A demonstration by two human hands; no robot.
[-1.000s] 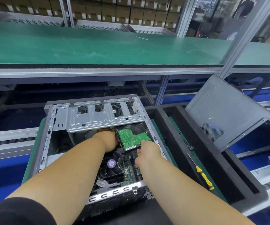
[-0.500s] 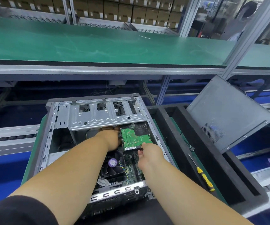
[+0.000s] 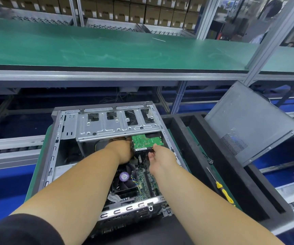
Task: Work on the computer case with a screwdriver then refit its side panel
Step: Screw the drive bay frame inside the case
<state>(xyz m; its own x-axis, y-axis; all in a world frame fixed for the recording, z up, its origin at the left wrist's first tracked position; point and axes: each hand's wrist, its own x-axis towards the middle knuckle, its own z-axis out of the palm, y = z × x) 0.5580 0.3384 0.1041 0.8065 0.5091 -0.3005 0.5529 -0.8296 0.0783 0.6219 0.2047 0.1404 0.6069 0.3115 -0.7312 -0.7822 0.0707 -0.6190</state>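
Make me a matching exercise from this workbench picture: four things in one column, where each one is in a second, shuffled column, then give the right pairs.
Things
1. screwdriver
2. side panel
3. hard drive
4. cooler fan

Places
A. between the left hand and the right hand
B. propped at a tilt, right of the case
C. lying in the black tray
D. inside the case, between the forearms

Pairs: 1-C, 2-B, 3-A, 4-D

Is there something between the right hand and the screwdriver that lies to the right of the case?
Yes. The right hand is inside the open computer case, at the hard drive. The case's right wall and the black foam tray's rim stand between it and the yellow-handled screwdriver; the hand must lift over them.
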